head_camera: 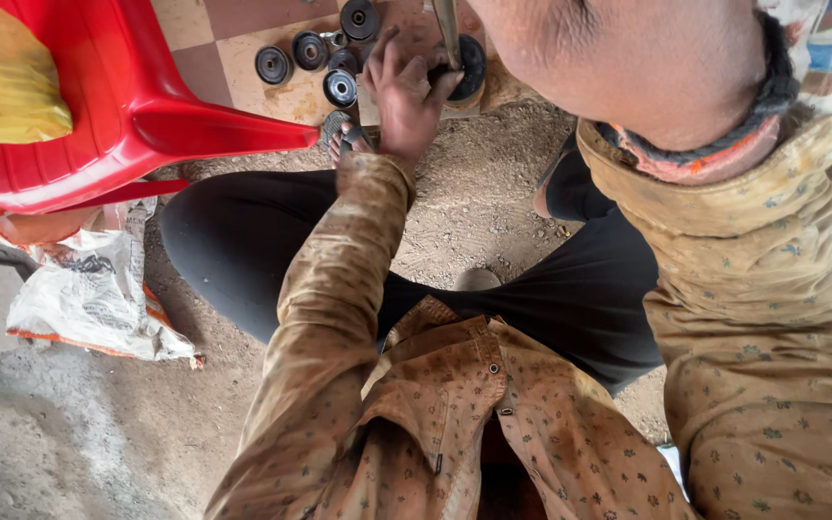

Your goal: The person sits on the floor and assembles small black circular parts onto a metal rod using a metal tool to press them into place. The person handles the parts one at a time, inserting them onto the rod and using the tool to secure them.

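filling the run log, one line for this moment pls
left hand: on black disc at metal rod | right hand: not in view | loose discs on floor | red chair left

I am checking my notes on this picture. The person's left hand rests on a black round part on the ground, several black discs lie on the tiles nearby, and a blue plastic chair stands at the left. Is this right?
Not quite: the head view shows the plastic chair is red, not blue. The rest holds: the left hand rests on the black round part, with black discs on the tiles nearby.
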